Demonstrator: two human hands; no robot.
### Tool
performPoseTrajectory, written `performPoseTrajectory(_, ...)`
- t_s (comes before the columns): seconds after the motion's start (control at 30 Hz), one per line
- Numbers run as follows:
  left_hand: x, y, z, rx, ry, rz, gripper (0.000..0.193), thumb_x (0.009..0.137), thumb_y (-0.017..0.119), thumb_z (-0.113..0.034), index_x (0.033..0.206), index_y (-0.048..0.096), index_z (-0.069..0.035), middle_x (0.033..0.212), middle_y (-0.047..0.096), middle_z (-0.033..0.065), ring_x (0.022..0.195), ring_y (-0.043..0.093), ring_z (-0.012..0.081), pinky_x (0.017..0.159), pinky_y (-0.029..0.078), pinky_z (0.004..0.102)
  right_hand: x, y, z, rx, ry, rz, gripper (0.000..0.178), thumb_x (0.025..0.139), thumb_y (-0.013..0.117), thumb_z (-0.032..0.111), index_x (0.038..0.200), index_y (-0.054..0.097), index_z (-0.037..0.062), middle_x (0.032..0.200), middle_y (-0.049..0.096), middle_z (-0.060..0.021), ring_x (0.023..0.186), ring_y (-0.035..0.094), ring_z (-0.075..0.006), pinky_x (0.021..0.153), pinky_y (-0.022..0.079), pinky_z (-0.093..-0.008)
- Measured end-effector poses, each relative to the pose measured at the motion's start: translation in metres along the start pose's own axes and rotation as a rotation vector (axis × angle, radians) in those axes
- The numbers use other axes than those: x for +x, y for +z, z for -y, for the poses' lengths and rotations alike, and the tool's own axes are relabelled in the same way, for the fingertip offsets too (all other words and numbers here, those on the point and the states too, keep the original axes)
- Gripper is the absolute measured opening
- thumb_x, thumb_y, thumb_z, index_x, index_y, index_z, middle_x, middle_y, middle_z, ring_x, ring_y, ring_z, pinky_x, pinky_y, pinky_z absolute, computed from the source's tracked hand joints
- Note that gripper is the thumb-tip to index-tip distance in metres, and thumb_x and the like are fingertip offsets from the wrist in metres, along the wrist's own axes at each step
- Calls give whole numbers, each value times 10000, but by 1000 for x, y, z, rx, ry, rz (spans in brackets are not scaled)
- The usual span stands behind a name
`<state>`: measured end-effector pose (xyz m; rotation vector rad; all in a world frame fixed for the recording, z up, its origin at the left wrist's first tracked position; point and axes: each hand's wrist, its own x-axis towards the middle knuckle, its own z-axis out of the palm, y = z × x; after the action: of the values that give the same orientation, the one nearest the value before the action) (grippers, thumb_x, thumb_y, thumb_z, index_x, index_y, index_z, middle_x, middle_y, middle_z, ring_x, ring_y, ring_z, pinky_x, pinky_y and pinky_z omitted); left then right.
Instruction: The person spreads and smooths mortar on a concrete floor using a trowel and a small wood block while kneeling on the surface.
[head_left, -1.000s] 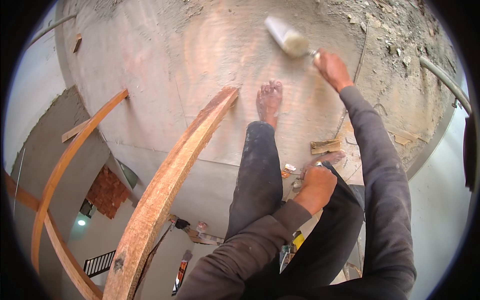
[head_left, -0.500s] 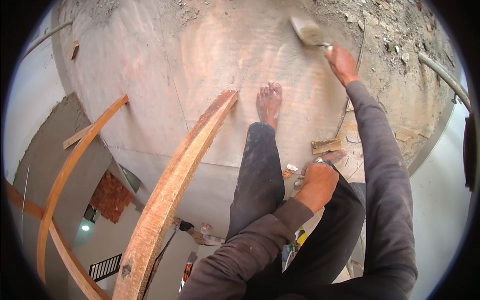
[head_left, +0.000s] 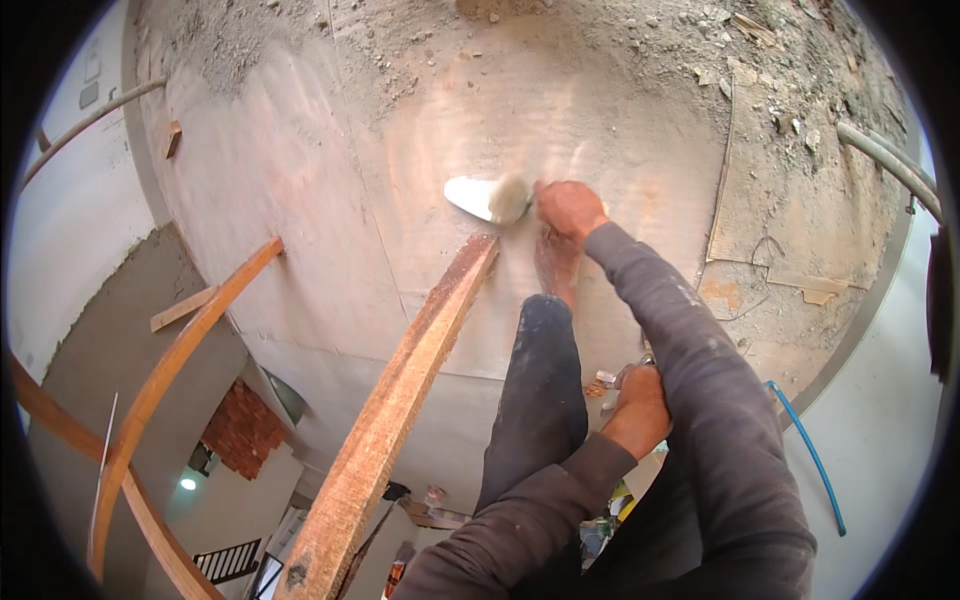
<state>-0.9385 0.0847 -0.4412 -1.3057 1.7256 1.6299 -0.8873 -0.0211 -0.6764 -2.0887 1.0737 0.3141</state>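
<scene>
Our right hand [head_left: 568,208] grips the trowel [head_left: 487,197] at frame centre on the concrete slab [head_left: 330,190]; keep the blade flat. Left hand [head_left: 640,398]: grip indiscernible.

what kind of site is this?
Most likely a building under construction, seen from a raised concrete slab. The right hand works a trowel over the dusty slab, rubble lies along its far edge, and rough timber planks and bare brickwork show below.
</scene>
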Motion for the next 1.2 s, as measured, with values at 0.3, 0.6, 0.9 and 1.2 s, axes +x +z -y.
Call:
performPoseTrajectory(0.3,-6,-11,7,-1,116,-66,82,719,636,-109,744,705,-74,765,673,100,724,666,255,605,510,396,6,-111,-124,15,366,-496,260,886,469,244,874,578,9,773,639,-231,728,635,-400,634,504,-508)
performPoseTrajectory(0.6,2,-7,-5,11,17,18,74,711,632,-87,718,700,-60,900,683,96,798,664,257,641,510,381,-28,-10,-39,2,-57,44,165,817,517,172,822,591,25,776,653,-193,743,652,-349,648,519,-460)
performPoseTrajectory(0.9,-1,-3,5,46,62,15,71,712,646,-104,718,698,-56,834,676,101,796,666,252,653,512,378,-23,-78,-108,-61,208,-326,194,847,511,225,868,563,40,702,632,-210,632,635,-378,571,512,-484)
performPoseTrajectory(1.2,6,-19,0,82,148,10,289,727,624,-86,1015,651,-69,778,648,112,765,656,270,639,508,385,-74,-43,-128,-24,96,0,218,822,550,255,889,591,52,732,642,-197,735,642,-373,668,513,-475)
